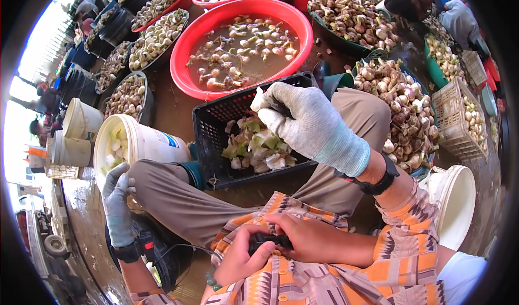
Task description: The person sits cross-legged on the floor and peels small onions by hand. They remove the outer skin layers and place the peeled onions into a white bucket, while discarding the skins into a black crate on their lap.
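My gloved right hand (308,121) is closed over the black crate, its thumb and forefinger pinching a small whitish piece (258,100) that looks like garlic skin. Something dark shows between the fingers; I cannot make out what. Garlic peelings (262,148), green, purple and white, lie heaped in the black plastic crate (201,132) between my legs. At the left, my gloved left hand (116,197) is beside the mouth of a white bucket (157,141), fingers apart and nothing visible in them. Pale peeled garlic (114,145) shows inside that bucket.
Another person's bare hands (270,240) hold a small black device against my patterned shirt. Beyond the crate stands a red tub (181,61) of garlic in murky water. Garlic heaps (400,102) fill containers at the right. A white bucket (457,207) leans near my right elbow.
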`<state>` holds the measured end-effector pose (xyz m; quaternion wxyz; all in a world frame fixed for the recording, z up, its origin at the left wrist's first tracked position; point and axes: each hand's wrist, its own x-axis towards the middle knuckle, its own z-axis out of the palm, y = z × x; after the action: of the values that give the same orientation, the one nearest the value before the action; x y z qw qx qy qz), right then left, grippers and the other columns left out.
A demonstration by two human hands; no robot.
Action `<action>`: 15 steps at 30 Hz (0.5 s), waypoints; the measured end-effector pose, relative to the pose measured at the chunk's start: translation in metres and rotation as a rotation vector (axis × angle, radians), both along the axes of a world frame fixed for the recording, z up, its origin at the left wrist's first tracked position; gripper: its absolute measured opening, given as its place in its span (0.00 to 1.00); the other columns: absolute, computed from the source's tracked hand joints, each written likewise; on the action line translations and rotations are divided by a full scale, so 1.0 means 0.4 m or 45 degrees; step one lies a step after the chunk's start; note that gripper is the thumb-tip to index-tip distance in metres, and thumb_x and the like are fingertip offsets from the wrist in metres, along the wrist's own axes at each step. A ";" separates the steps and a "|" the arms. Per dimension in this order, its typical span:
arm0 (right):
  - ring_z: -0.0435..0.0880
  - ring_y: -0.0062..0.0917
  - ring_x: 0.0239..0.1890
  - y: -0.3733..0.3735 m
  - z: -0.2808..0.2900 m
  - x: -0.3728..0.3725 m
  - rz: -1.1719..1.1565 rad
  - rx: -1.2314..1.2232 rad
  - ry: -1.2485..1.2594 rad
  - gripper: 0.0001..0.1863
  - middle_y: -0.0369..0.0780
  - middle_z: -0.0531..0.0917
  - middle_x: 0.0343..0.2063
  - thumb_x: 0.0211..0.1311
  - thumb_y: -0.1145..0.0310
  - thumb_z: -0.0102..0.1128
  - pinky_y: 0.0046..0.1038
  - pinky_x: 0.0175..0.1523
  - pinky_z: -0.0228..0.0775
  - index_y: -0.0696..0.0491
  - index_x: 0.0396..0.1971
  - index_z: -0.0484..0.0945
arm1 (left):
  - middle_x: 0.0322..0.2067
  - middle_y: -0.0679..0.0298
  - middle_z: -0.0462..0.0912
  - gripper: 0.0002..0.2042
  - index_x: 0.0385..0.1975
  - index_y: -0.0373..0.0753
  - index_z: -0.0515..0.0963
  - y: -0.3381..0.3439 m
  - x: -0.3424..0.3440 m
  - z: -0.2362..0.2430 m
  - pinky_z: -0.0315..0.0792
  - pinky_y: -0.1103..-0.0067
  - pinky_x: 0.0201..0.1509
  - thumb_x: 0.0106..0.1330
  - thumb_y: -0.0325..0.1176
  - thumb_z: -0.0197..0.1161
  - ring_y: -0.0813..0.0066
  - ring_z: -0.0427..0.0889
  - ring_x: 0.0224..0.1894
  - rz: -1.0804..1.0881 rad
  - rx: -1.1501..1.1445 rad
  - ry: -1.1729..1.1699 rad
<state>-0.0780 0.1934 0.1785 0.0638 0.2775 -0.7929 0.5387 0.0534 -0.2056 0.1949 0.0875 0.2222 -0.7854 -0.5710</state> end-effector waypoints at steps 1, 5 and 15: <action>0.85 0.43 0.31 -0.002 -0.001 0.001 -0.001 0.002 0.011 0.06 0.50 0.83 0.25 0.63 0.71 0.60 0.35 0.35 0.76 0.58 0.33 0.79 | 0.34 0.61 0.82 0.14 0.52 0.29 0.76 -0.005 -0.001 0.000 0.75 0.87 0.37 0.70 0.28 0.60 0.80 0.79 0.31 -0.011 -0.001 0.015; 0.85 0.43 0.31 0.001 -0.003 0.011 -0.001 0.049 -0.059 0.07 0.50 0.83 0.26 0.63 0.70 0.60 0.35 0.35 0.76 0.58 0.34 0.80 | 0.36 0.60 0.82 0.14 0.52 0.29 0.76 -0.024 0.006 -0.023 0.75 0.86 0.37 0.70 0.27 0.60 0.80 0.79 0.32 -0.007 0.063 0.009; 0.84 0.46 0.32 -0.004 -0.010 0.018 0.029 0.013 -0.012 0.06 0.50 0.83 0.26 0.61 0.70 0.61 0.38 0.35 0.76 0.57 0.33 0.80 | 0.36 0.62 0.81 0.14 0.52 0.29 0.76 -0.013 0.004 -0.023 0.74 0.86 0.37 0.70 0.27 0.59 0.80 0.78 0.32 -0.019 0.107 0.012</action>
<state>-0.0706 0.1917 0.1745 0.0526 0.2843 -0.7927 0.5367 0.0551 -0.2109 0.1858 0.0772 0.2171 -0.7619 -0.6053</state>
